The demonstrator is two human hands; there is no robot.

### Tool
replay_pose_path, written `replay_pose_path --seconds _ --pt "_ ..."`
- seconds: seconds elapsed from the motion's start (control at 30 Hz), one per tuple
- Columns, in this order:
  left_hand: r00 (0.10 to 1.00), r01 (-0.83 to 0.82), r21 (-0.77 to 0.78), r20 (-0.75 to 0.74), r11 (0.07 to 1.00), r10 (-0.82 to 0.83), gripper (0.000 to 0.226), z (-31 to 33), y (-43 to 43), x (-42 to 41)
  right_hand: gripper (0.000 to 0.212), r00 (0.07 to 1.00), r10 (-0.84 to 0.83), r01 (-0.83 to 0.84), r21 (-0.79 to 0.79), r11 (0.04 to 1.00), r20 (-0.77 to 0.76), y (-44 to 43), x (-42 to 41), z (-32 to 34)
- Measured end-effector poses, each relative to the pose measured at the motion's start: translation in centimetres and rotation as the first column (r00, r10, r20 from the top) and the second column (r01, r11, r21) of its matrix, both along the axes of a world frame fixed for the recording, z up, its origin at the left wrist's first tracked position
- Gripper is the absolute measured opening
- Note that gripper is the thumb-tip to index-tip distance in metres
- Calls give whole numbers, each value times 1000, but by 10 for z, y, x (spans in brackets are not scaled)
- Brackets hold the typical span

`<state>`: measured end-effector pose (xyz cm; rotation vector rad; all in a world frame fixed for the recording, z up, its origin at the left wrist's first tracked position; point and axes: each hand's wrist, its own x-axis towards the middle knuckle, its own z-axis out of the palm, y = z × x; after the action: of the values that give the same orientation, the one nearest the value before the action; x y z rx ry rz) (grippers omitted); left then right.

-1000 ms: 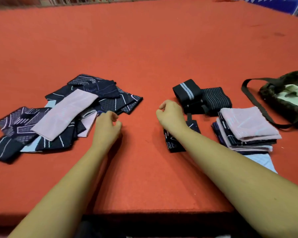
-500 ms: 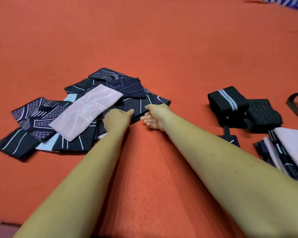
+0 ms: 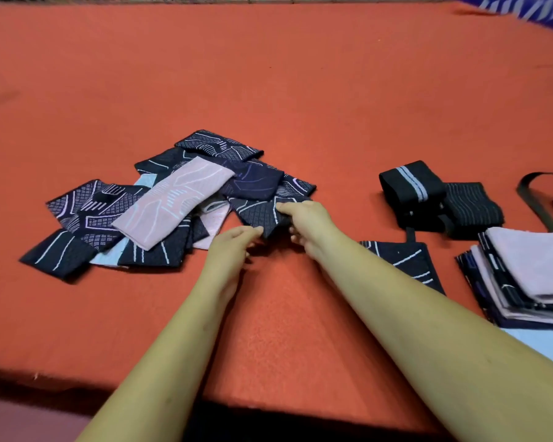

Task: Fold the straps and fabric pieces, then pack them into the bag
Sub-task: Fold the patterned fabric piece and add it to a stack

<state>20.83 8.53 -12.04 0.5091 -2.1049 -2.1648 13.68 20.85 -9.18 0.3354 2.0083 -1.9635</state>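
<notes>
Dark cloth (image 3: 257,215), right edge of pile (image 3: 170,202): right hand (image 3: 308,218) grips far side; left hand (image 3: 233,247) pinches near corner.

Loose fabric pile (image 3: 173,202) left, folded stack (image 3: 530,266) right, free table (image 3: 300,90) beyond

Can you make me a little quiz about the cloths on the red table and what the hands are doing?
1. True or false: the left hand and the right hand both pinch the same dark patterned piece.
2. What colour is the long piece lying on top of the messy pile? A pink, B green, C yellow.
3. Fill the gap: the neat folded stack lies on the person's ___ side.
Key: 1 true; 2 A; 3 right.
</notes>
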Motion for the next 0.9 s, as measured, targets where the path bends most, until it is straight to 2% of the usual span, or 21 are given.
replay_pose_path --seconds 0.07,0.1,0.13,0.2,0.33,0.37,0.47,0.5,0.57,0.63,0.67,0.7,0.8,0.87,0.9 --pt "1000 3 222 -1 975 -2 8 0 8 17 24 999 16 -16 -6 1000 -38 14 28 5" --pt "1000 24 379 1 925 -26 10 1 12 24 26 998 32 -34 -38 999 -46 23 42 7" --pt "998 43 517 13 855 -58 19 3 17 31 25 998 44 -48 -74 996 -48 31 56 9" --pt "993 12 670 78 742 -87 40 9 25 44 17 996 78 -83 -139 987 -45 46 80 13" --pt "991 -72 783 124 617 -42 46 15 37 64 49 985 171 -168 -210 963 -5 75 118 21" --pt "991 -100 803 134 588 -15 45 15 38 68 47 984 179 -177 -199 964 -10 81 124 20" --pt "991 -131 860 101 493 87 43 14 43 79 11 991 120 -124 -81 989 -52 101 139 17" --pt "990 -129 874 90 468 106 41 13 45 84 7 994 91 -96 -67 993 -67 105 142 15" --pt "990 -105 893 53 437 129 35 13 51 95 9 999 33 -38 -196 980 -31 106 149 12" --pt "989 -78 894 15 440 144 31 14 56 107 6 996 -55 76 -373 925 65 103 155 9" --pt "989 -72 889 4 452 150 30 14 58 111 6 991 -109 133 -412 901 82 102 156 6" --pt "988 -69 883 -4 464 155 30 12 58 115 9 986 -160 167 -383 909 52 102 157 1" --pt "980 -104 853 1 511 198 31 1 54 122 27 958 -231 212 -124 969 -170 105 158 -12" --pt "974 -132 803 -3 582 225 35 -10 48 125 25 944 -213 224 18 974 -251 108 156 -19" --pt "973 -138 746 -22 652 232 38 -14 45 126 18 943 -202 230 77 970 -265 110 155 -21"
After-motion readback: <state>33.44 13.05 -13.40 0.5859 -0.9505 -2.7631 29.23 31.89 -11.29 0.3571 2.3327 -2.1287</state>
